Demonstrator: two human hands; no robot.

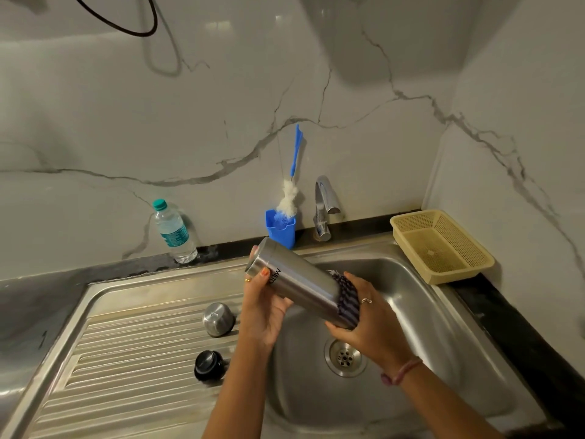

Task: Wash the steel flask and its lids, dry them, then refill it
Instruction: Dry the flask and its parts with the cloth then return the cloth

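flask: steel flask (297,280) tilted over sink (427,312)
hands: left hand (264,308) grips base; right hand (364,318) presses striped cloth (347,299)

We look down on a steel sink unit (142,289) set into a dark stone counter (512,327). On its ribbed drainboard (126,369) a steel cap (218,319) stands just above a black inner lid (209,364), the two apart. On the counter behind, a clear water bottle with a teal cap (172,232) stands by the wall at left, a blue holder (281,229) with a bottle brush (289,198) sits beside the tap (324,207), and a cream mesh basket (441,245) rests at right.
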